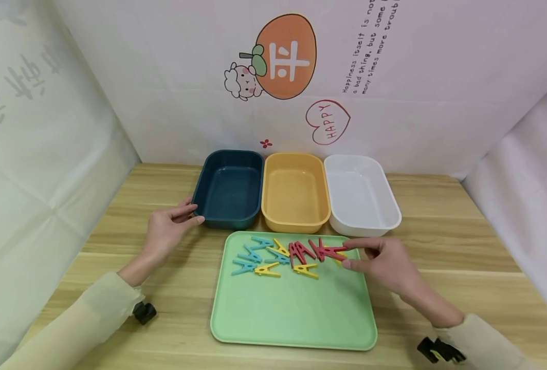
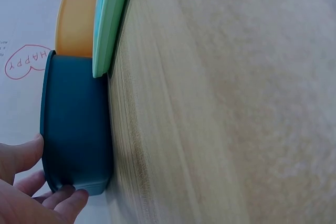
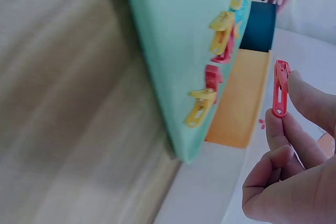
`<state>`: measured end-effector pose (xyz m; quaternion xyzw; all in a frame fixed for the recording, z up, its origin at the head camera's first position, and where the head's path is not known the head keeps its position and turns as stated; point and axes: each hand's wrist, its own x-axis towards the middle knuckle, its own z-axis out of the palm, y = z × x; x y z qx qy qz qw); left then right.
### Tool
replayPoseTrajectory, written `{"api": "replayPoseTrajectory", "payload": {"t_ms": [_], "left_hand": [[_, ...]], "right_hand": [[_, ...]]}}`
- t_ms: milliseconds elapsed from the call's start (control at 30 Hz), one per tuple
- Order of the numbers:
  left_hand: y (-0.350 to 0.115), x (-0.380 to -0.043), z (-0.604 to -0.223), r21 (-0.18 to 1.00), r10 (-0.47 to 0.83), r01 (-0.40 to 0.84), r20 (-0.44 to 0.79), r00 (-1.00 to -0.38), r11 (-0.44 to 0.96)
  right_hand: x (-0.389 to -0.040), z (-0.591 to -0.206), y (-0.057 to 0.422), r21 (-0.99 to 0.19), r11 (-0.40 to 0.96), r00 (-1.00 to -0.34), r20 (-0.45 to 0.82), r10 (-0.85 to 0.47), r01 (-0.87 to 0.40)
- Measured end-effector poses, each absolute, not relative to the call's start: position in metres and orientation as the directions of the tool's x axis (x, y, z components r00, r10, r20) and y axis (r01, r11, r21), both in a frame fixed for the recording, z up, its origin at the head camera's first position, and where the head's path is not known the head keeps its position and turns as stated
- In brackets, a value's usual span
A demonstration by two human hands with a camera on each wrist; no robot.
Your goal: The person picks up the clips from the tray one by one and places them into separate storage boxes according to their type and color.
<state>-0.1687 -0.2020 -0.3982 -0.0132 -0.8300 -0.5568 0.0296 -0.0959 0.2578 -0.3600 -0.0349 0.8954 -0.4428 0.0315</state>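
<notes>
Cream sleeves (image 1: 84,318), with black wrist mounts (image 1: 145,312) at the cuffs, reach over a wood-grain bench (image 1: 458,231). White cloth closes in the space: a back drape (image 1: 185,103) printed with an orange fruit, a sheep, lettering and a red "HAPPY" heart, plus a plain drape (image 1: 532,154) at right and a lettered one (image 1: 33,133) at left. Along the bench's far edge stand a dark blue bin (image 1: 229,192), a yellow bin (image 1: 296,192) and a white bin (image 1: 359,192), side by side. Before them lies a green tray (image 1: 296,313), clothespins (image 1: 305,268) in blue, yellow and red bunched across its far end. Above its right far corner, the right hand (image 1: 389,264) pinches a red clothespin (image 3: 281,80) between thumb and fingertips. The left hand (image 1: 167,228), fingers loosely spread, touches the dark blue bin's near left corner.
</notes>
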Motion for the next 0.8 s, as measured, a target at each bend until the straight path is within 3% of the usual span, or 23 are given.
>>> {"api": "replayPoseTrajectory", "payload": {"t_ms": [533,800], "left_hand": [[-0.202,-0.169,-0.399,0.924,-0.014,0.049,0.059,-0.998,0.38],[-0.203,-0.17,-0.4,0.919,-0.007,0.061,0.069,-0.998,0.391]], "right_hand": [[-0.121,-0.317,0.227,-0.812,0.573,-0.991,0.041,-0.128,-0.108],[-0.14,-0.297,0.206,-0.826,0.557,-0.99,0.008,-0.143,-0.087]]}}
